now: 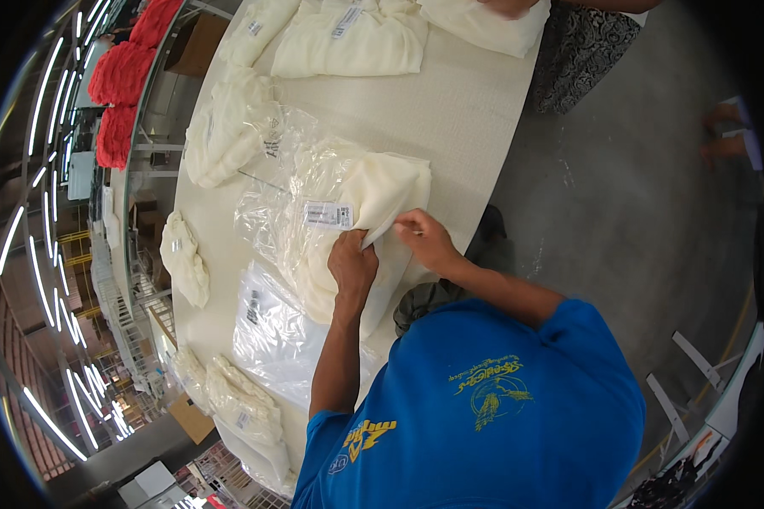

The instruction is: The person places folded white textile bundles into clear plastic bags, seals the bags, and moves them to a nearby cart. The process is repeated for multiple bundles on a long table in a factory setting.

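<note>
A folded cream garment (382, 184) of thin fabric lies before me, its left part inside or under a clear plastic bag (261, 210). A white printed label (328, 215) sits near its middle. My left hand (353, 264) grips a raised fold of the garment just below the label. At the other end of that fold, the fingertips of my right hand (426, 242) pinch the fabric edge. Exactly how the bag's mouth lies against the garment is hard to make out. Flat clear plastic bags (274, 331) lie beside my left forearm.
More cream garments lie on the pale table (465, 127): a bagged one (229, 133), a labelled one (350, 41), a small one (184, 261) and bagged ones (245, 413) near the lower left. Another person's hand (509, 6) rests on a garment at the top. Red bundles (121, 73) sit beyond.
</note>
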The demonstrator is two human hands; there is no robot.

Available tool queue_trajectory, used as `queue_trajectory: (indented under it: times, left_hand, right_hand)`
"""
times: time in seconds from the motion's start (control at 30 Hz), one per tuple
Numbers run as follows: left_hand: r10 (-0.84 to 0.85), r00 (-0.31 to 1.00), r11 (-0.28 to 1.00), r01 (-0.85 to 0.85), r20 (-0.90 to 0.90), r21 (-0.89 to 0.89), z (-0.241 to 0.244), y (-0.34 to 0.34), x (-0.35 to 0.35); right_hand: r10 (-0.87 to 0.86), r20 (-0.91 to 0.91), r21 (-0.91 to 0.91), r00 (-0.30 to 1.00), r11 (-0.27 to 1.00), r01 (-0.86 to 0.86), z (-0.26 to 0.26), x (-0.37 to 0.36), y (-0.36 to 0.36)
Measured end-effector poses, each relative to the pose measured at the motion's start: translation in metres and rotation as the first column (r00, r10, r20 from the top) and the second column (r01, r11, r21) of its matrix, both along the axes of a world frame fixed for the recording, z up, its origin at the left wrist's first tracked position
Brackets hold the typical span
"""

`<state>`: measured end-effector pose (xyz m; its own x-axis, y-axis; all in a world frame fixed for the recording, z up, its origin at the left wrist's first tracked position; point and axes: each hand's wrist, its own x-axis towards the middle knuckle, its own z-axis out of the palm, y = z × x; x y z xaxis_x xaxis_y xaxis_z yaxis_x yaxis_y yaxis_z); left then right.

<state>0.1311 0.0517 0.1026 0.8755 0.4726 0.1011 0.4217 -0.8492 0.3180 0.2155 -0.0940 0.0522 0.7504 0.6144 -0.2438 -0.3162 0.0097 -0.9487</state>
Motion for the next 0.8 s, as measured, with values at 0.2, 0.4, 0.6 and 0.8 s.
queue_trajectory:
  times: [0.2,0.4,0.6,0.8]
  left_hand:
    - [0.224,0.97,0.899,-0.241,-0.09,-0.365,0.014,0.015,0.002]
    - [0.305,0.945,0.78,-0.32,-0.119,-0.539,0.018,0.023,0.0]
    - [0.071,0.997,0.952,-0.058,0.033,-0.301,0.011,0.013,-0.009]
    - [-0.05,0.99,0.996,0.04,-0.128,-0.078,0.02,-0.01,-0.003]
  right_hand:
    - [-0.037,-0.484,-0.115,0.874,0.993,-0.022,-0.036,-0.015,-0.011]
    - [-0.038,-0.356,-0.088,0.934,0.996,0.007,-0.033,-0.029,0.018]
    - [-0.034,-0.029,0.059,0.999,0.998,0.035,-0.017,-0.049,0.038]
    - [0.132,0.101,0.196,0.986,0.969,-0.15,-0.02,-0.05,0.019]
